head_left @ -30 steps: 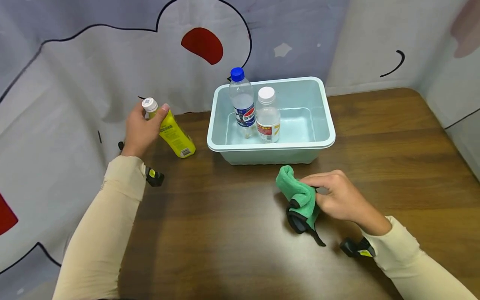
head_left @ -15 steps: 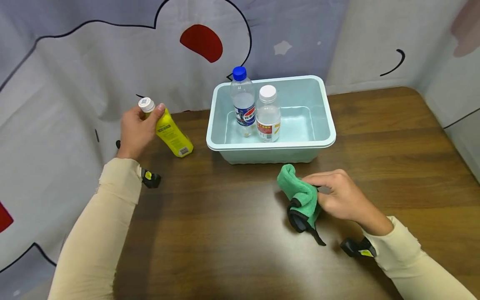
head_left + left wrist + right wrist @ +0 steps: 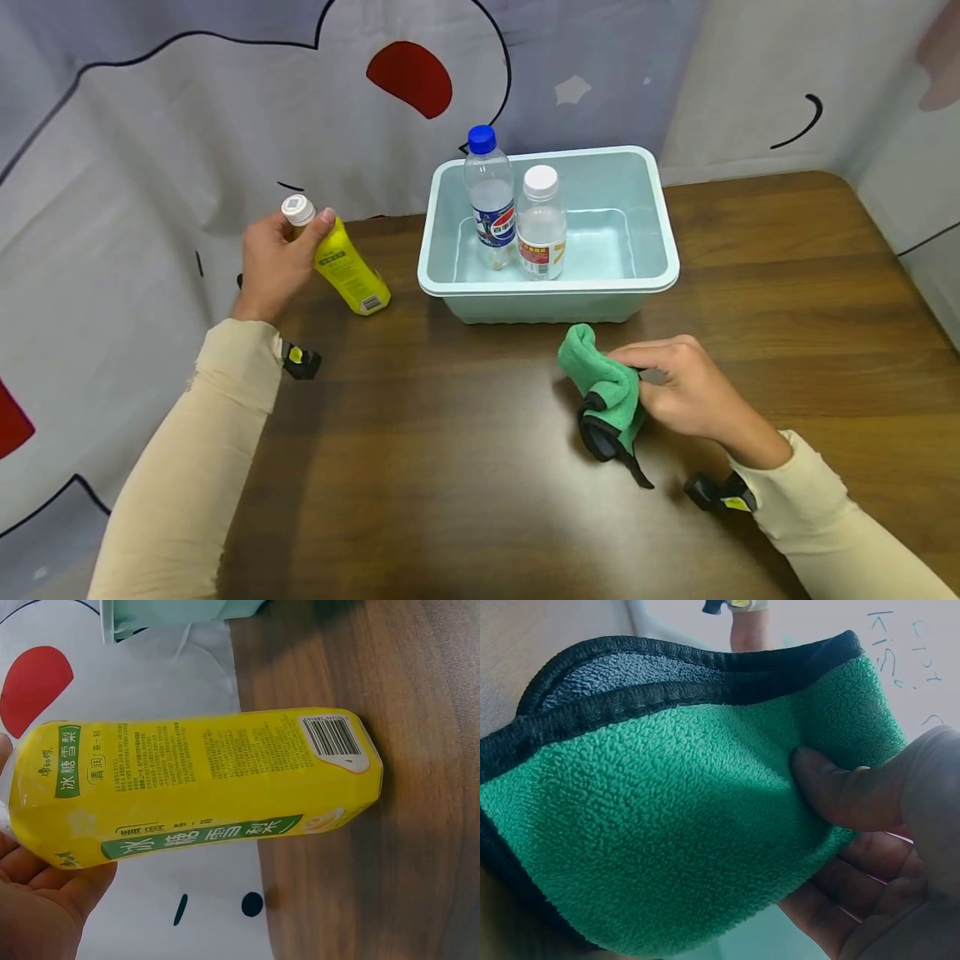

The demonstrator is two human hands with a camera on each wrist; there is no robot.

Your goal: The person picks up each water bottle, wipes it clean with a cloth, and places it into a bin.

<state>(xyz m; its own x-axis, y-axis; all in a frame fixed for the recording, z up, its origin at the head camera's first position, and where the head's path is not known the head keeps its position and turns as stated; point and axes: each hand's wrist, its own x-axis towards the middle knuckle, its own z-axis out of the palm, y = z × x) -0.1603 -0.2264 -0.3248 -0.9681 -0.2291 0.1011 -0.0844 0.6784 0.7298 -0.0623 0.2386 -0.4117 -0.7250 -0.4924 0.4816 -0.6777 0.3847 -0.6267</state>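
At the table's left, my left hand (image 3: 276, 260) grips a yellow drink bottle (image 3: 349, 273) around its neck, just below the white cap. In the left wrist view the yellow bottle (image 3: 202, 784) shows green label patches and a barcode near its base; it leans, base at the wooden table. My right hand (image 3: 686, 392) pinches a folded green cloth (image 3: 603, 379) with black edging over the table, in front of the tub. Up close in the right wrist view, the thumb presses on the green cloth (image 3: 667, 817), and its grey inner side shows at the fold.
A pale blue-green plastic tub (image 3: 551, 287) stands at the back middle of the wooden table (image 3: 420, 450). Inside it, upright, are a blue-capped Pepsi bottle (image 3: 495, 223) and a white-capped clear bottle (image 3: 542, 225). A patterned curtain (image 3: 180, 150) hangs behind and along the left.
Both hands keep their holds. The left hand and yellow bottle have shifted very slightly left against the tub, while the view has moved a little. The cloth is held nearly still.
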